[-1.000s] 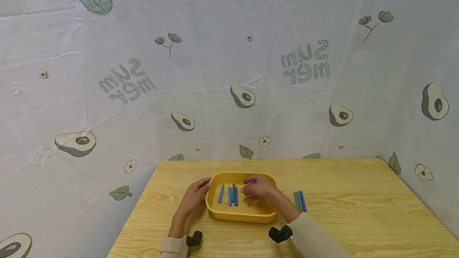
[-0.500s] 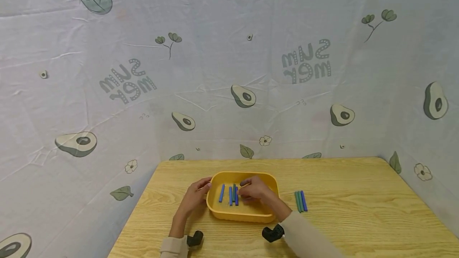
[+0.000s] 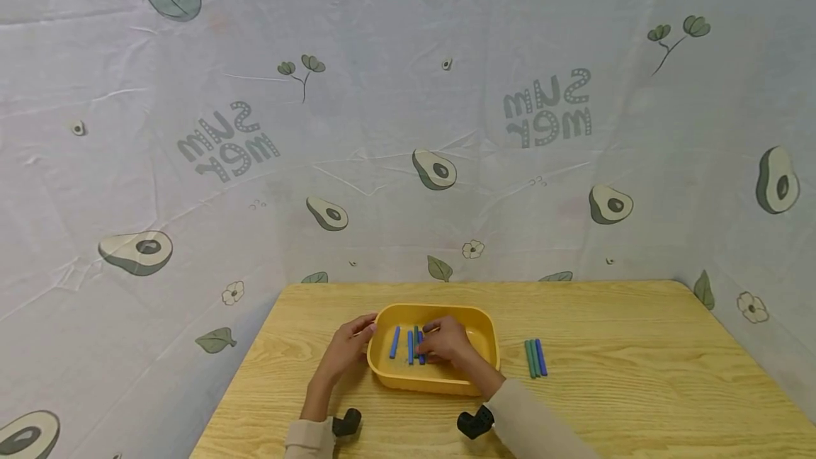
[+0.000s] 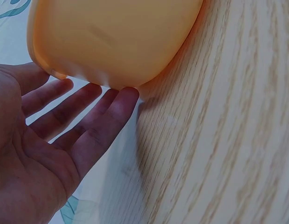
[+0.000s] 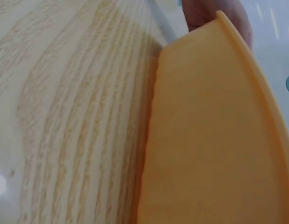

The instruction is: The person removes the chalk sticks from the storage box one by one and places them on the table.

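Blue slender stick point(image 3: 422, 359), rightmost visible in the yellow oblong tray point(image 3: 433, 382), lies front-to-back, left of the nearer right hand point(image 3: 448, 341) (fingertips at it, grip unclear to me).

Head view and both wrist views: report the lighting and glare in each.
Head view: soft, fairly even light, shiny creases on the backdrop; left wrist view: dim, the left hand in shade, pale glare on the yellow tray by the fingers; right wrist view: a bright white glare spot on the table at the lower left edge.
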A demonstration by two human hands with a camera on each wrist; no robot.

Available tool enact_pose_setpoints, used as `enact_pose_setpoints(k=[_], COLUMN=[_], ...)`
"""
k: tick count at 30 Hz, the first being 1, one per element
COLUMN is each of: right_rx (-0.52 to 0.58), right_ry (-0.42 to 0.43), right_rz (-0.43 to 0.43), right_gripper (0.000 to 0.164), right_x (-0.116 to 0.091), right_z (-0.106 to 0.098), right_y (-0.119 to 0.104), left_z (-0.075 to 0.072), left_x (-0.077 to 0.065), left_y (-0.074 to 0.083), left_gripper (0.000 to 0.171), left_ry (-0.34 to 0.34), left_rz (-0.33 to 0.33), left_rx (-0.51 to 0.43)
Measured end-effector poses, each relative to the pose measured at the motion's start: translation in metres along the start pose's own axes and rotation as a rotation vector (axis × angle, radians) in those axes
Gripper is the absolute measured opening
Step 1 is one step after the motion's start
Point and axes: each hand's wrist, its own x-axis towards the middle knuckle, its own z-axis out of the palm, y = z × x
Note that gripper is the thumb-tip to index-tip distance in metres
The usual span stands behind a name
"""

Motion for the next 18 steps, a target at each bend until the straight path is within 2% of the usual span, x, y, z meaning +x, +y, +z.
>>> enact_pose_setpoints(k=[10,18], right_rx=[-0.104,-0.028], right_ry=[0.03,-0.029], right_rz=[-0.034,0.017], right_gripper=[0.049,0.048], right_x=[-0.0014,-0.0052], right_z=[0.0017,-0.0009], right_y=[0.0002,-0.0044], left_z=[0.0005,0.0005], left_x=[-0.0003,-0.0004], left_y=[0.001,0.0019], left_gripper=[0.049,0.048], left_ry=[0.0,0.007], left_rz=[-0.013,-0.011], left_rx=[-0.013,-0.007])
